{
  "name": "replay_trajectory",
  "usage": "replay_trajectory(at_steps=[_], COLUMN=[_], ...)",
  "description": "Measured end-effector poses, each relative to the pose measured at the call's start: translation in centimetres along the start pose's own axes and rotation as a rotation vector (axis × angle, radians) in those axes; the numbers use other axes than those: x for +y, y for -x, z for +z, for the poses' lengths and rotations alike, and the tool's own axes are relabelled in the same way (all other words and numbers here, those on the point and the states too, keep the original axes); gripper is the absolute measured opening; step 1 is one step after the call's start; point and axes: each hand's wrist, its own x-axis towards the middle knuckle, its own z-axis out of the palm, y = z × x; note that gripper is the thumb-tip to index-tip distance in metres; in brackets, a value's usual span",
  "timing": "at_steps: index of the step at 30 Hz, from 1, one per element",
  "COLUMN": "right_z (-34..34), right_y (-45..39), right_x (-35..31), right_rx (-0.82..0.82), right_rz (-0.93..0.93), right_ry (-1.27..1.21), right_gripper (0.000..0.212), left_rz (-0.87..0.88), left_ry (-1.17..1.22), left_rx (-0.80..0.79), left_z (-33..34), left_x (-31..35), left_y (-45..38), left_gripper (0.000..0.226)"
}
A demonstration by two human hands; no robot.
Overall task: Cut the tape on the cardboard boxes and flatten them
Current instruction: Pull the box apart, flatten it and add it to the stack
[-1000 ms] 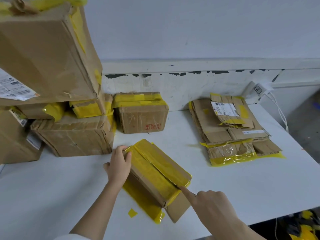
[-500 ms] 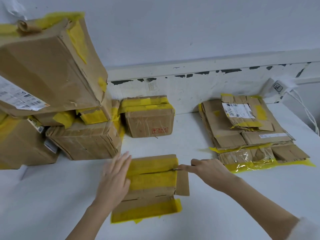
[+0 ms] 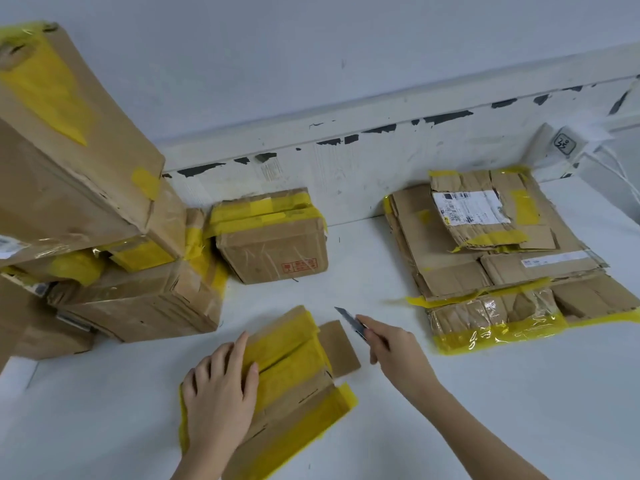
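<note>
A white table carries everything, backed on the far side by a scuffed white wall ledge with chipped dark patches. The largest mass is the tall stack of sealed brown cardboard boxes with yellow tape at the far left, its top box tilted and leaning over the lower ones. At the far right lies the pile of flattened brown cardboard sheets, one bearing a white shipping label, with crumpled yellow tape along its near edge. Between stack and pile, against the ledge, stands a small sealed brown carton with a red printed mark. Near the centre, well apart from the pile, lies the flat brown cardboard box wrapped in yellow tape, one end flap folded out to the right. The left hand rests flat on its left part, fingers straight and slightly spread, pressing down. The right hand, just right of the box, has its fingers curled round a slim grey utility knife, whose blade points far-left, clear of the cardboard.
</note>
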Motion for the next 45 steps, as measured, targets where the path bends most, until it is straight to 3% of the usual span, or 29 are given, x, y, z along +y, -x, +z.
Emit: replay_trajectory(at_steps=[6,17,28,45], right_z=[1.4,1.1,0.2,-1.0], right_y=[-1.1,-1.2,1.4,4.6], right_x=[-2.6,-4.8,-3.0,-0.7], right_rx=[-0.113,-0.258,-0.313,-0.327], right_rz=[0.018,0.065,0.007,-0.053], right_ry=[0.028,0.156,0.207,0.220], right_gripper=[0.032,0.027,0.036,0.033], left_rz=[-0.097,-0.083,-0.044,-0.051], left_ry=[-0.053,-0.009,-0.024,-0.026], left_rx=[0.009,0.088,0.128,0.140], left_z=[0.8,0.5,0.7,1.2], left_x=[0.3,0.7,0.6,0.2], left_y=[0.1,0.5,0.6,0.4], left_gripper=[0.078,0.055,0.060,0.057])
